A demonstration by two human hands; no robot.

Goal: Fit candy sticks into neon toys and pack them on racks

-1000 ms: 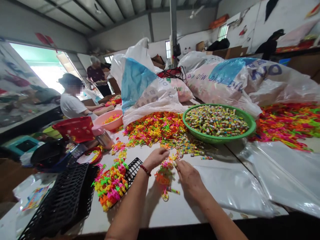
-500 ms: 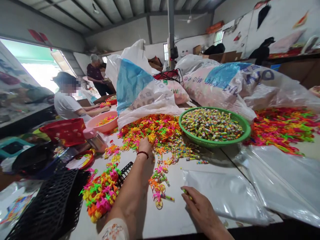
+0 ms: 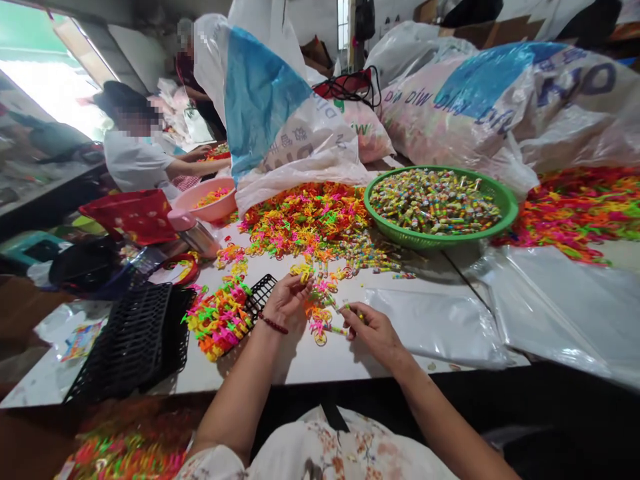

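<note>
Nearby, open tabletop (image 3: 325,365) (hands (image 3: 286,299) (image 3: 371,331) to edge (image 3: 333,382))

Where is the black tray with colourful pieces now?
In the head view, left of centre, this tray lies between the left hand and the other black trays.

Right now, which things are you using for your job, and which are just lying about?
In use, it seems:
left hand, holding a yellow piece
right hand, holding a small tube
loose colourful pieces
green basket of tubes

Probably just lying about:
pink-topped bottle
red bag-like thing

Can't tell: clear plastic sheets.
</note>
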